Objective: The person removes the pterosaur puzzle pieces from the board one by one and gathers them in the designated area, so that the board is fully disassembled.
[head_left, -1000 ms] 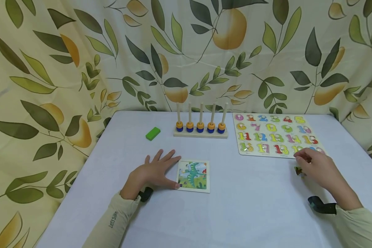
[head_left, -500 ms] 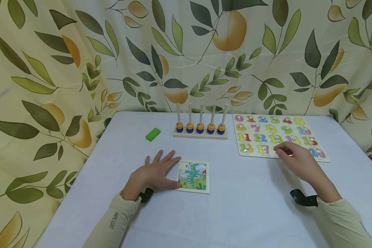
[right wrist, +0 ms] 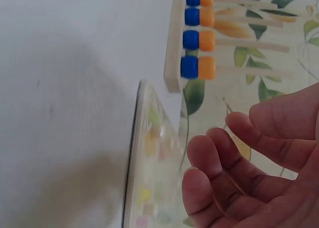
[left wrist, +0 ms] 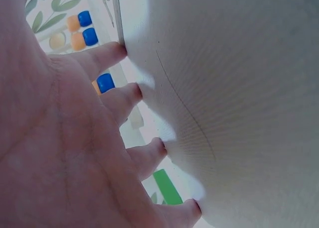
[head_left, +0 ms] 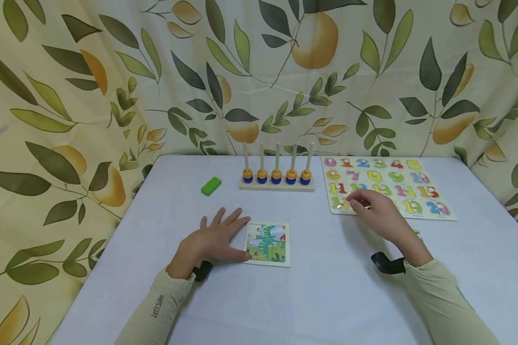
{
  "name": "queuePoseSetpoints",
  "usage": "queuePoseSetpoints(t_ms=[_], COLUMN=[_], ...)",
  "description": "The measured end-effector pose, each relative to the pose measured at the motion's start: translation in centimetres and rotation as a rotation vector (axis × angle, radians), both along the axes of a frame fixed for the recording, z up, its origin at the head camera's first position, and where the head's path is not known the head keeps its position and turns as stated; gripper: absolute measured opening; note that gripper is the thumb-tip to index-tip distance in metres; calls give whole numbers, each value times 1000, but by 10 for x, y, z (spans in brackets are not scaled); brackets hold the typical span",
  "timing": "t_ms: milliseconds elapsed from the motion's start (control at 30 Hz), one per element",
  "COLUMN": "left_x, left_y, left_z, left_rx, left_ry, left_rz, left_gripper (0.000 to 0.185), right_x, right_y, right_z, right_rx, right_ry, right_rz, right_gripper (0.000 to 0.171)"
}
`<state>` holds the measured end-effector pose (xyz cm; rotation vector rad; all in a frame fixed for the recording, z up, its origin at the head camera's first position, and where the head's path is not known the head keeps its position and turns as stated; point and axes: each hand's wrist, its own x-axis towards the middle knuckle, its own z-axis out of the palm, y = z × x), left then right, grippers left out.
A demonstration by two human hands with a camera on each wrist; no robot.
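My left hand lies with fingers spread on the white table, its thumb and index finger touching the left edge of a square dinosaur picture puzzle. In the left wrist view, the fingertips rest on the cloth. Above the lower edge of a number puzzle board, my right hand hovers with loosely bent fingers, hiding some numbers. The right wrist view shows nothing held between those fingers. A small greenish piece lies on the table, mostly hidden behind the right wrist.
Behind the puzzles stands a wooden peg rack with orange and blue beads on its upright pegs. A green block lies to its left. A leaf-and-fruit patterned curtain hangs along the back and sides of the table.
My right hand has moved left from beside the small piece across the number board's lower edge. The left hand has stayed on the dinosaur puzzle. The head view has shifted slightly.
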<state>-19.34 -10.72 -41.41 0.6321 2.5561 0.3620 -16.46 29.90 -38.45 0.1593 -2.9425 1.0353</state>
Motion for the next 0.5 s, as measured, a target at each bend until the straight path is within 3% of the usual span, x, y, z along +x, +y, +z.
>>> queuePoseSetpoints(t_ms=[500], left_x=[0], left_y=[0], left_z=[3], left_rx=[-7], left_ry=[-2], left_rz=[-4], left_gripper=[101], right_x=[-12], right_y=[-51], right_z=[-11], right_rx=[-61], right_ry=[-5], right_rz=[104], right_gripper=[22])
